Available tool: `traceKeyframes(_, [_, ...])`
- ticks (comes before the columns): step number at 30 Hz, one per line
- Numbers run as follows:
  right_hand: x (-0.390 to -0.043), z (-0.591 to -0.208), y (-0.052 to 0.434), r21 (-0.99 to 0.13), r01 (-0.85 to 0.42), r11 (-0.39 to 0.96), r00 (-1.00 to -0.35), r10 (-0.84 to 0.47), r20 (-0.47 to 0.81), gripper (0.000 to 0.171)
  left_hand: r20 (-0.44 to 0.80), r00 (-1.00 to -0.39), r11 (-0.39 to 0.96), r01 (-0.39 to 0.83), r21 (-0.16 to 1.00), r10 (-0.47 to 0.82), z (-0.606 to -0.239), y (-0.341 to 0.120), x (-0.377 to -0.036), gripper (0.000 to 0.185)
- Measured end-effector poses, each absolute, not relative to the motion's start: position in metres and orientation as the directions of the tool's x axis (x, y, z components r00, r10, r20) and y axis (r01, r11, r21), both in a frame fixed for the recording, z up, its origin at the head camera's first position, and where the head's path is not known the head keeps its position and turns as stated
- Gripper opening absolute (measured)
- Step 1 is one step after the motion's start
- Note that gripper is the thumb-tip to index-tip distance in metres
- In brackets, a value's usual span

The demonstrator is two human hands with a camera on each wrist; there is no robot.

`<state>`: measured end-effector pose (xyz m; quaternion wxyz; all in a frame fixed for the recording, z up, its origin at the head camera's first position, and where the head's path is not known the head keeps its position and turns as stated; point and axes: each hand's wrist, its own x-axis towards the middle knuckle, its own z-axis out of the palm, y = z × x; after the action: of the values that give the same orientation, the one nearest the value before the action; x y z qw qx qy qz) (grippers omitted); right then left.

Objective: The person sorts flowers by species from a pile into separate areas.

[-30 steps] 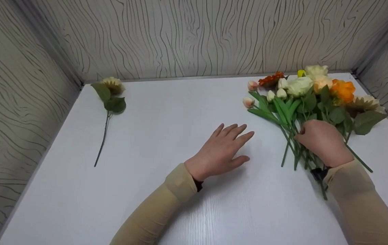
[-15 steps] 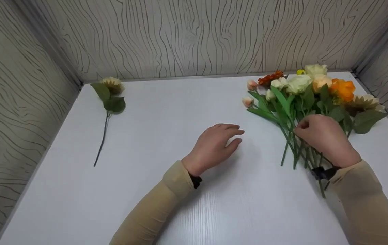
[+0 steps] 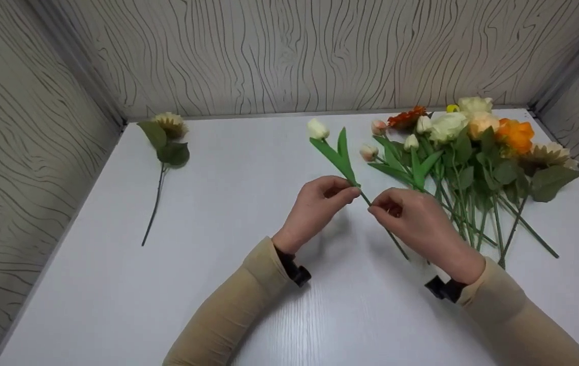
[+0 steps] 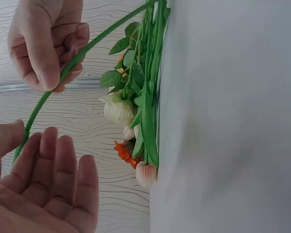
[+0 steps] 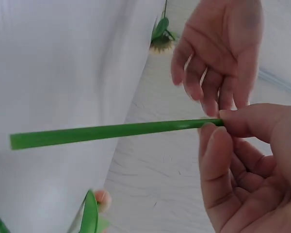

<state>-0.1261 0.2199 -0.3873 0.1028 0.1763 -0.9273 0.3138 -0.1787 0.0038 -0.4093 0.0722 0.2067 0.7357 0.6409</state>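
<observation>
In the head view, both hands meet at the centre of the frame over the white table (image 3: 116,284). The right hand (image 3: 414,223) pinches the green stem of a white tulip (image 3: 337,155) between thumb and fingertips. The left hand (image 3: 317,208) has its thumb and curled fingers at the same stem, just up from the right hand. The tulip runs from lower right to upper left, its white bud ending near the top centre of the frame and its two long leaves spread just above the left hand; the tail of the stem slants down behind the right hand. To the right lies a pile of artificial flowers (image 3: 472,147), white, peach and orange heads toward the back wall, stems fanned toward the lower right. At the upper left lies a single sunflower stem (image 3: 164,152), well apart from the hands.

In the left wrist view, the table stands as a pale plane on the right. The right hand (image 4: 43,41) at the upper left grips the tulip stem (image 4: 92,41) between thumb and bent fingers. The left hand (image 4: 43,189) fills the lower left, fingers nearly straight, thumb pressing the stem's lower stretch. The flower pile (image 4: 138,111) sits mid-frame against the table.

In the right wrist view, the right hand (image 5: 252,165) at the lower right pinches the stem (image 5: 111,131), which runs leftward across the frame. The left hand (image 5: 218,53) hangs above with relaxed fingers near the pinch. The sunflower (image 5: 161,41) shows small at the top.
</observation>
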Motion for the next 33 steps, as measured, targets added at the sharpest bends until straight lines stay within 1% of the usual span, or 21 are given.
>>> traceKeyframes(3, [-0.124, -0.39, 0.214, -0.574, -0.409, 0.71, -0.909, -0.266, 0.32, 0.005, 0.13, -0.912, -0.003, 0.14, 0.99, 0.39, -0.408, 0.004, -0.178, 0.014])
traceKeyframes(5, [-0.126, -0.391, 0.213, -0.616, -0.388, 0.685, -0.921, -0.26, 0.292, 0.006, 0.115, -0.916, -0.055, 0.101, 0.993, 0.384, -0.406, 0.003, -0.179, 0.015])
traceKeyframes(9, [-0.129, -0.395, 0.212, -0.709, -0.305, 0.636, -0.948, -0.272, 0.163, 0.009, 0.093, -0.927, -0.112, 0.056, 0.992, 0.363, -0.403, -0.002, -0.184, 0.022])
traceKeyframes(12, [-0.131, -0.399, 0.211, -0.771, -0.238, 0.591, -0.952, -0.3, 0.064, 0.015, 0.092, -0.935, -0.151, 0.042, 0.988, 0.342, -0.4, -0.007, -0.186, 0.025])
traceKeyframes(14, [-0.131, -0.401, 0.21, -0.801, -0.212, 0.559, -0.949, -0.313, 0.034, 0.017, 0.092, -0.939, -0.178, 0.033, 0.983, 0.331, -0.4, -0.008, -0.187, 0.024])
traceKeyframes(16, [-0.131, -0.404, 0.208, -0.817, -0.209, 0.538, -0.948, -0.315, 0.035, 0.017, 0.091, -0.941, -0.205, 0.024, 0.979, 0.325, -0.401, -0.008, -0.187, 0.023])
traceKeyframes(21, [-0.129, -0.407, 0.204, -0.817, -0.239, 0.525, -0.951, -0.296, 0.088, 0.014, 0.076, -0.945, -0.246, -0.005, 0.969, 0.317, -0.405, -0.004, -0.186, 0.022])
traceKeyframes(24, [-0.128, -0.409, 0.202, -0.816, -0.248, 0.522, -0.95, -0.295, 0.1, 0.013, 0.072, -0.945, -0.243, -0.009, 0.97, 0.32, -0.406, -0.004, -0.185, 0.022])
traceKeyframes(27, [-0.128, -0.409, 0.201, -0.814, -0.252, 0.524, -0.947, -0.306, 0.096, 0.016, 0.061, -0.945, -0.22, -0.012, 0.975, 0.321, -0.407, -0.008, -0.189, 0.021])
traceKeyframes(31, [-0.128, -0.405, 0.203, -0.81, -0.248, 0.532, -0.951, -0.295, 0.098, 0.023, 0.021, -0.952, -0.132, -0.021, 0.991, 0.305, -0.402, -0.028, -0.204, 0.019])
traceKeyframes(33, [-0.128, -0.402, 0.205, -0.81, -0.246, 0.532, -0.954, -0.281, 0.106, 0.026, -0.015, -0.96, -0.058, -0.033, 0.998, 0.279, -0.4, -0.045, -0.217, 0.018])
